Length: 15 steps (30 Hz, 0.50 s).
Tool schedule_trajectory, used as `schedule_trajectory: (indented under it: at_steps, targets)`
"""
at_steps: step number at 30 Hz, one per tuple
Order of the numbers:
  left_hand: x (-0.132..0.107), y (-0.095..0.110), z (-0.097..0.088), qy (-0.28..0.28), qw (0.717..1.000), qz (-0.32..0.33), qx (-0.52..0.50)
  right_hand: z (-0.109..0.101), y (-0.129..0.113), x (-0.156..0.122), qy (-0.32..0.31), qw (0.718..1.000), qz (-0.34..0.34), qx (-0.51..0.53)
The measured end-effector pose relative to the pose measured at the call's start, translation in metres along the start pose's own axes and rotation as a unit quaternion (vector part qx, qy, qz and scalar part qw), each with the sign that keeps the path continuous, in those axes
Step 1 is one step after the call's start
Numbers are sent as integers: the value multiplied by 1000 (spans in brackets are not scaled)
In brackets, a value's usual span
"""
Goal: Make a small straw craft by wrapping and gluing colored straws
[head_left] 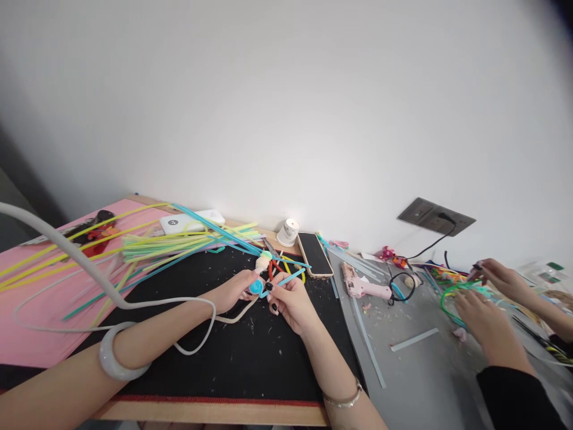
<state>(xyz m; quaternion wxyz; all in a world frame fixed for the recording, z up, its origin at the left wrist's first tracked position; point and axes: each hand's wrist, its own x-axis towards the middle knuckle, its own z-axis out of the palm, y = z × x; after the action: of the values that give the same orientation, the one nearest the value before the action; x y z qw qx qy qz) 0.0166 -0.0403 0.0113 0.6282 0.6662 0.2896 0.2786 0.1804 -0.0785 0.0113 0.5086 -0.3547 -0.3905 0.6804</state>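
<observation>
Left grip (237,291), right grip (293,303) pinching blue coiled stem (256,287); white cable (89,269) crossing left wrist (192,316); phone (314,254) beyond.

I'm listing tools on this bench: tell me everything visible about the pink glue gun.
The glue gun is pale pink and plastic-looking, with a blotchy body. It lies on its side on the gray tabletop, right of the phone, handle pointing right. A black cord loops by the handle's end. Nobody is holding it; its nozzle is hard to discern.

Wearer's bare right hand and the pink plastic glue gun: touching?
Apart. The head view shows strips of black mat and grey work surface between the right hand and the pink glue gun.
</observation>
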Motion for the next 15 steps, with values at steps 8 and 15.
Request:
schedule_trajectory:
  at_steps: [8,15]
  targets:
    - [-2,8,2,5,999,-4,-47,-1,-2,0,-4,1000,0,7]
    - [-1,5,2,13,999,-10,-50,0,-1,-1,-18,1000,6,6]
